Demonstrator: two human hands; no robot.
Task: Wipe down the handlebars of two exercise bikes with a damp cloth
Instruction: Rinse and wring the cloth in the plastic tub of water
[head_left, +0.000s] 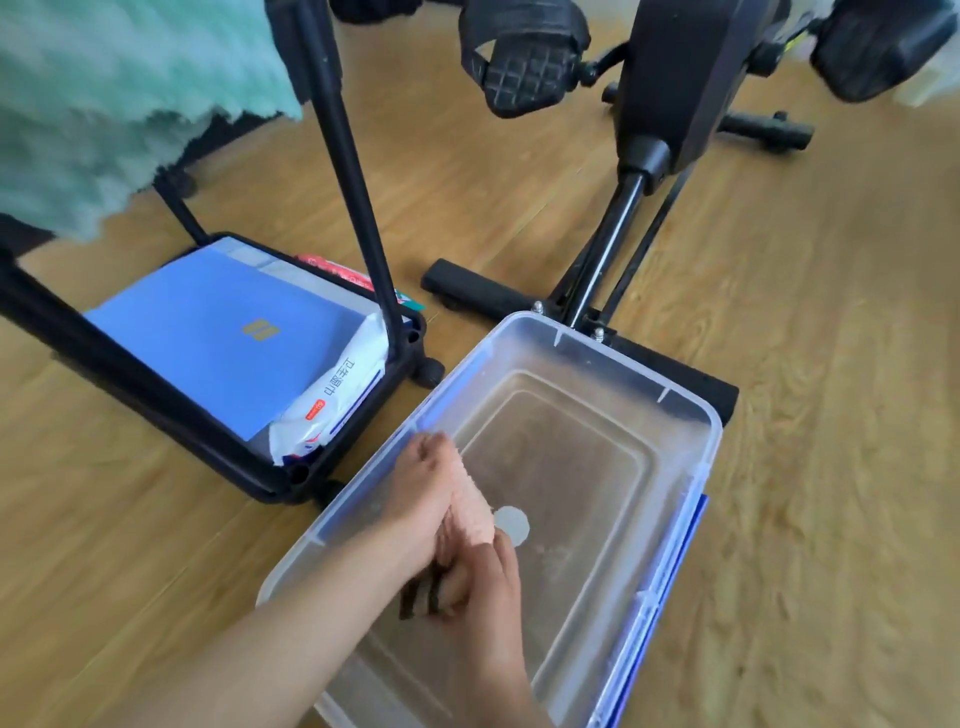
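Observation:
A rolled pink cloth (471, 506) is held over a clear plastic bin (696, 447) with shallow water in it. My left hand (415, 488) grips the cloth's upper end. My right hand (485, 592) grips its lower end, where a dark brown part of the cloth sticks out. Both hands are above the bin's near left side. A black exercise bike (670, 78) stands behind the bin, with a pedal (524, 57) at the top centre and its base bar (675, 366) touching the bin's far edge. No handlebars are in view.
A black wheeled cart (405, 353) on the left holds a blue folder (218, 338) and a white wipes pack (332, 400). A fluffy teal fabric (78, 104) hangs at the upper left. Wooden floor (831, 364) lies open to the right.

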